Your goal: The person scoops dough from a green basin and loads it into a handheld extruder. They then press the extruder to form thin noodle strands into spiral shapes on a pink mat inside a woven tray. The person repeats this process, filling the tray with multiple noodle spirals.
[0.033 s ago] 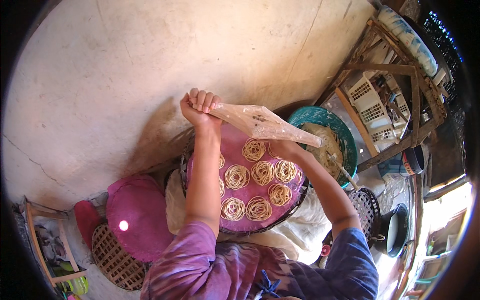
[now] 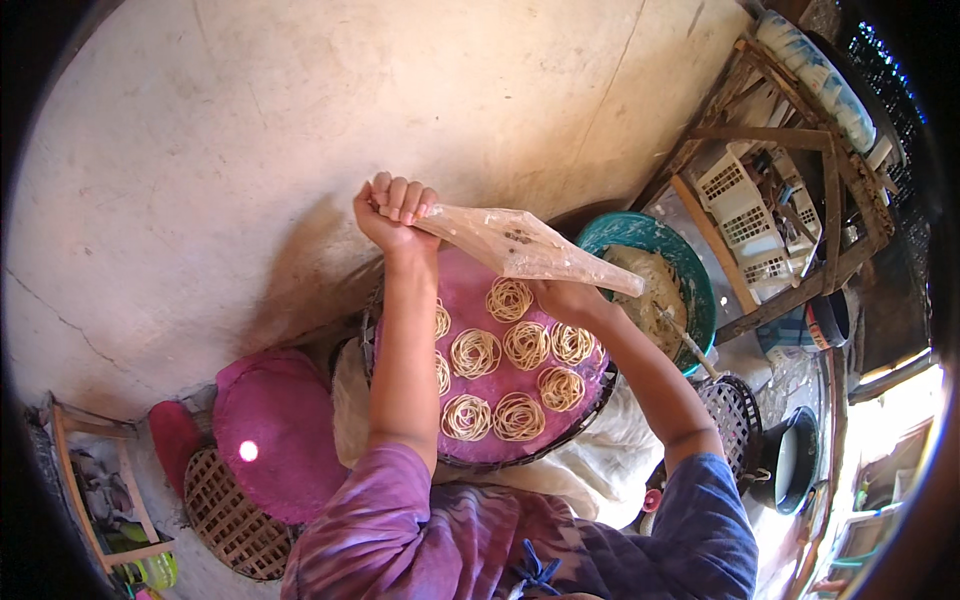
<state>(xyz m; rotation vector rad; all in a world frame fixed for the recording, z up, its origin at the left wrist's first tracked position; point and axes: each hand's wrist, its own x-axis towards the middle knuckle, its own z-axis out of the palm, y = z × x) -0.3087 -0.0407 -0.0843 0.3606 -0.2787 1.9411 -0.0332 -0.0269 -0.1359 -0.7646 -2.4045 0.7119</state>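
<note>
My left hand (image 2: pixel 395 212) is raised and shut on the twisted top of a clear plastic piping bag (image 2: pixel 520 245) of pale batter. My right hand (image 2: pixel 565 297) grips the bag's lower, narrow end from below, over the far right part of a round tray covered in purple cloth (image 2: pixel 475 310). Several coiled noodle nests (image 2: pixel 474 352) lie in rows on the cloth. A teal bowl (image 2: pixel 700 290) holding more pale batter and a stick stands just right of the tray.
A second pink-covered round tray (image 2: pixel 275 435) lies at the left on a woven basket lid (image 2: pixel 225 520). A bare plaster wall (image 2: pixel 200 150) is ahead. At the right stand a wooden rack (image 2: pixel 800 135) with white baskets (image 2: pixel 740 210), a dark woven basket (image 2: pixel 735 415) and a black pot (image 2: pixel 790 460).
</note>
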